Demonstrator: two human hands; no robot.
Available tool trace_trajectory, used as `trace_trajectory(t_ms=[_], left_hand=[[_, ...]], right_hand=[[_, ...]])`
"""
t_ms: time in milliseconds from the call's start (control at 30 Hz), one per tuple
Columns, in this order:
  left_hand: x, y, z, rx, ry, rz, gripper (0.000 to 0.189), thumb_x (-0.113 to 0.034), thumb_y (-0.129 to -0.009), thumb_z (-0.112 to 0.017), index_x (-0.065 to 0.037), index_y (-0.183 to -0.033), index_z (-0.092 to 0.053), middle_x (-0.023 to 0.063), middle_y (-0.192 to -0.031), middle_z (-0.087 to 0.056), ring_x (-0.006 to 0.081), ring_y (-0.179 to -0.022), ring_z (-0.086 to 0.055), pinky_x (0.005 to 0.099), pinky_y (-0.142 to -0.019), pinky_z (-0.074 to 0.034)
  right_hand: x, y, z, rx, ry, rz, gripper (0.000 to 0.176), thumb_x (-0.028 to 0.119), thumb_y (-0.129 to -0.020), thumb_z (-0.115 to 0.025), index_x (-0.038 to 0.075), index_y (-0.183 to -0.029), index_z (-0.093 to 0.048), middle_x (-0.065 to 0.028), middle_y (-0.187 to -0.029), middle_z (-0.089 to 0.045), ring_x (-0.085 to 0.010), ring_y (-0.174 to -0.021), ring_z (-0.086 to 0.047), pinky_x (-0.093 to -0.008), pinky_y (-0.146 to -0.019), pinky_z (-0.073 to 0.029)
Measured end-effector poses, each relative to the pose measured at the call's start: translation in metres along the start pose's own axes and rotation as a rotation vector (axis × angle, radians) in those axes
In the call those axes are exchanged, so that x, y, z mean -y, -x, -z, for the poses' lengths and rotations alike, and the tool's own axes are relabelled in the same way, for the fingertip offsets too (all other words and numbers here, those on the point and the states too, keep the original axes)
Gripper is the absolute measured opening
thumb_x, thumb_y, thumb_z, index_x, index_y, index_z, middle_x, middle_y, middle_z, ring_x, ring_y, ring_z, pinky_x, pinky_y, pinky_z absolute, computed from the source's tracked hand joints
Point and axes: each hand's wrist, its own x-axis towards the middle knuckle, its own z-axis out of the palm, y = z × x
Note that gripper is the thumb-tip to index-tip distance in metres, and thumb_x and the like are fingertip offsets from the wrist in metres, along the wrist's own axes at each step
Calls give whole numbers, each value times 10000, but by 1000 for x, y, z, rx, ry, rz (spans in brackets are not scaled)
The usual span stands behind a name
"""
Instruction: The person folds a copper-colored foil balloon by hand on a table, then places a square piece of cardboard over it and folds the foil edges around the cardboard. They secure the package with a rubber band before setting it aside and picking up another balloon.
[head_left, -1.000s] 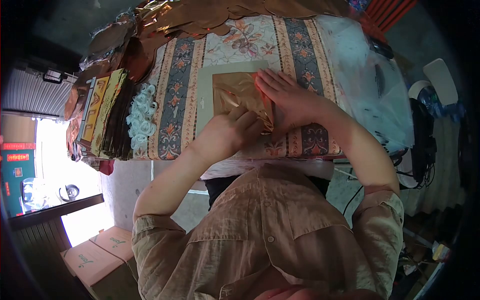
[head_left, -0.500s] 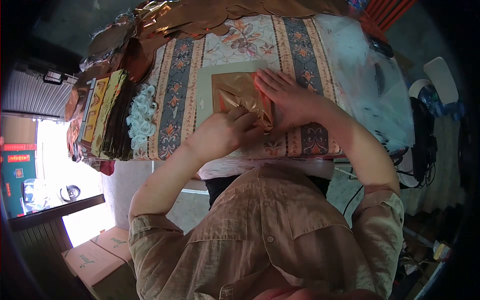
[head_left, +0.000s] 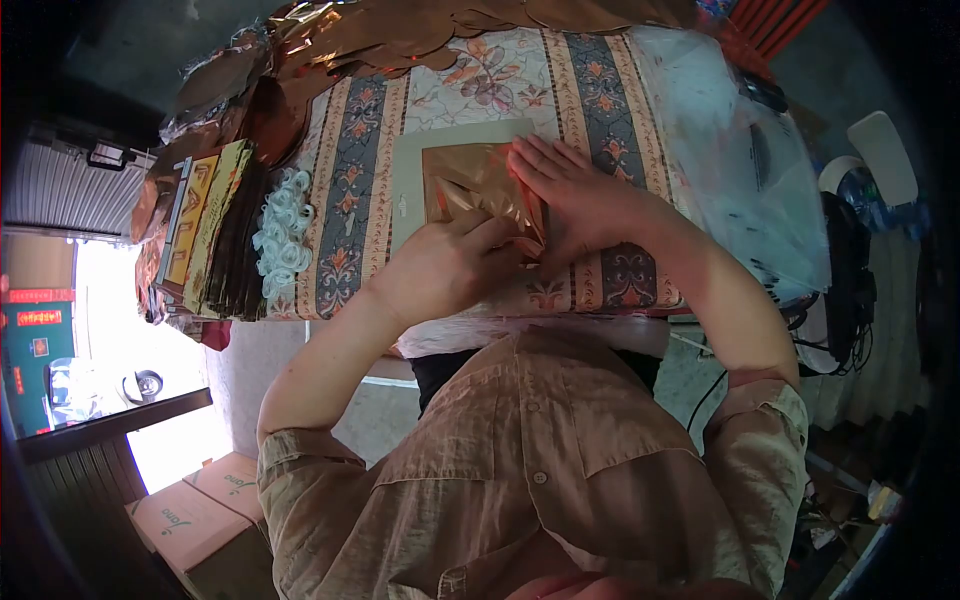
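Note:
A shiny gold foil sheet [head_left: 470, 172] lies creased on a pale greenish-grey board [head_left: 408, 185] in front of me. My left hand [head_left: 440, 268] is over the foil's lower part, its fingers curled and pinched on the foil near the lower right corner. The fingertips are partly hidden. Along the foil's right edge rests my right hand [head_left: 580, 200], its fingers stretched out and lying nearly flat. The thumb side of that hand is in shadow near the foil's lower right corner.
A patterned cloth [head_left: 350, 150] covers the table. To the left are white curled ribbon-like pieces [head_left: 283, 235] and a stack of yellow and brown paper [head_left: 215, 230]. Copper-coloured foil sheets [head_left: 430, 35] line the far edge. Clear plastic bags [head_left: 730, 170] lie at right.
My left hand has shifted slightly, its fingers moving a little over the foil's lower right part. The right hand stays in nearly the same place.

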Motion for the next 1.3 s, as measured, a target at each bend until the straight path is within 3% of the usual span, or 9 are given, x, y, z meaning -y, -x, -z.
trace_trajectory(t_ms=[67, 133, 267, 533, 633, 767, 967, 1067, 1300], left_hand=[[-2, -1, -1, 34, 6, 17, 239, -163, -762, -721, -106, -993, -728, 58, -1109, -642, 232, -901, -661, 352, -665, -565], [-4, -3, -6, -80, -25, 11, 135, -164, -759, -676, -83, -867, -667, 46, -988, -605, 224, -834, -632, 347, -637, -557], [-3, -2, -9, -57, -43, 37, 127, -159, -758, -673, -89, -863, -659, 45, -992, -605, 229, -827, -623, 349, -637, -556], [-2, 0, -18, -90, -119, -44, 177, -171, -760, -663, -78, -910, -651, 39, -964, -585, 230, -851, -600, 353, -627, -544], [-2, 0, -19, -69, -161, -62, 203, -180, -755, -656, -89, -937, -649, 37, -948, -576, 224, -840, -592, 340, -623, -540], [-2, 2, -23, -55, -217, -59, 215, -185, -749, -641, -100, -946, -650, 34, -939, -568, 217, -832, -589, 326, -619, -537], [-2, 1, -27, -178, -209, -79, 247, -171, -748, -620, -110, -987, -628, 31, -893, -575, 217, -802, -596, 331, -630, -542], [-4, -1, -25, -130, -140, -23, 252, -164, -758, -616, -113, -1006, -617, 31, -866, -574, 213, -788, -597, 332, -623, -540], [-17, -11, -24, -121, -129, 169, 186, -185, -713, -693, -119, -866, -611, 26, -847, -560, 204, -791, -592, 333, -587, -532]], right_hand=[[1, 0, 1, 5, -1, -4, 1407, 654, -529, -825, -67, -1511, -122, -260, -1588, -118, -332, -1500, -79, -443, -1219, -91], [1, -1, 1, 10, -1, -6, 1406, 651, -530, -826, -67, -1511, -121, -260, -1588, -118, -331, -1501, -75, -442, -1220, -85], [0, 0, -1, 1, 7, -4, 1408, 644, -526, -831, -63, -1513, -118, -261, -1588, -114, -332, -1500, -75, -442, -1220, -86], [1, -1, 0, 7, -2, -32, 1417, 631, -517, -842, -59, -1515, -110, -257, -1588, -119, -332, -1499, -83, -442, -1221, -93], [-1, -1, -2, 4, 14, 2, 1429, 688, -533, -804, -81, -1510, -100, -267, -1587, -116, -339, -1499, -83, -422, -1221, -59], [-1, -1, -2, -8, 7, -4, 1410, 643, -526, -828, -70, -1511, -115, -256, -1588, -122, -330, -1499, -89, -431, -1223, -78], [0, -1, -2, -10, 9, -8, 1384, 603, -524, -845, -57, -1511, -136, -246, -1589, -132, -321, -1499, -94, -434, -1225, -99], [-1, -1, -4, -19, 19, -1, 1374, 604, -528, -841, -58, -1509, -145, -245, -1589, -135, -321, -1499, -95, -433, -1225, -99], [-1, 0, -5, -32, 14, 10, 1349, 605, -550, -830, -63, -1507, -153, -248, -1589, -133, -326, -1500, -92, -443, -1221, -93]])
